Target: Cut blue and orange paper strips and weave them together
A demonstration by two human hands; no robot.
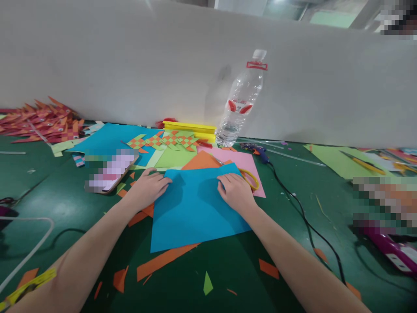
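A blue sheet of paper lies in front of me, tilted slightly, over orange scraps and other coloured sheets. My left hand is at its upper left edge, fingertips closed on the paper. Near the upper right corner, my right hand has its fingers curled and bears on the same sheet. Yellow-handled scissors show partly behind the right hand, on a pink sheet. Orange paper sticks out behind the blue sheet's top edge.
Woven green-and-orange paper fish lie behind, beside a yellow strip. A plastic bottle leans at the wall. On the left are a phone and red-orange folded pieces; on the right, a blue glue gun with black cord.
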